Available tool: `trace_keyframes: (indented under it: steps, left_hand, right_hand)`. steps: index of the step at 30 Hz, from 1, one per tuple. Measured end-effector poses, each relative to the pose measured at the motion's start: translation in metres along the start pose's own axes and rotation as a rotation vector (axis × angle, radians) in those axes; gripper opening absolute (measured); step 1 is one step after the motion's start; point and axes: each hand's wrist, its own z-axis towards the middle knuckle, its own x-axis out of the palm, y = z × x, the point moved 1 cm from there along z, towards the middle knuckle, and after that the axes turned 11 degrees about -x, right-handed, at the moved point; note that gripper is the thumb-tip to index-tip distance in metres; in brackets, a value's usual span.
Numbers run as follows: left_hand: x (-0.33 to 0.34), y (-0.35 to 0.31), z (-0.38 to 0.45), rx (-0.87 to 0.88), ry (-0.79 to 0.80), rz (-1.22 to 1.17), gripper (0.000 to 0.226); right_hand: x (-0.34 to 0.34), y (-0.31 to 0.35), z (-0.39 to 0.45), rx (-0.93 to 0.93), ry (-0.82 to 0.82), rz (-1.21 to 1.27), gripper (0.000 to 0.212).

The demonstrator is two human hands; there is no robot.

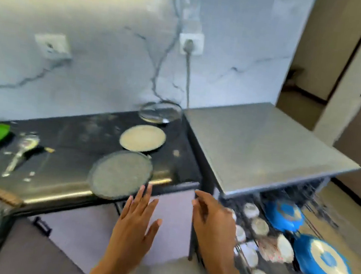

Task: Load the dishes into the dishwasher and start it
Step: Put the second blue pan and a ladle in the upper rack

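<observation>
Just past the worktop edge, the grey plate overhangs, with the left hand spread flat at its rim. The right hand, loosely curled and holding nothing, hovers beside the dishwasher rack, whose blurred dishes run out of view.

Bright, even light; heavy motion blur; glare on countertop edge; wide-angle bending.

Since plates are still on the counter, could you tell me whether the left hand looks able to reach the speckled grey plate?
Probably yes: the left hand is open, its fingertips just short of the speckled grey plate, which overhangs the counter edge. Nothing lies between them.
</observation>
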Motion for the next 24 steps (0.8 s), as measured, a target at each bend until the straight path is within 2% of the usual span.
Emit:
trace_keyframes:
  steps: [6, 14, 19, 24]
  left_hand:
    - [-0.045, 0.075, 0.024, -0.246, -0.104, 0.055, 0.050]
    - [-0.079, 0.229, 0.058, -0.483, -0.278, 0.210, 0.052]
    - [-0.101, 0.327, 0.073, -0.641, -0.250, 0.287, 0.050]
    - [-0.097, 0.401, 0.102, -0.753, -0.123, 0.342, 0.053]
  right_hand:
    - [0.049, 0.057, 0.091, -0.161, 0.042, 0.073, 0.019]
    - [0.194, 0.129, 0.153, -0.318, 0.209, 0.233, 0.012]
    - [0.294, 0.180, 0.178, -0.389, 0.305, 0.304, 0.013]
    - [0.355, 0.220, 0.190, -0.453, 0.395, 0.336, 0.015]
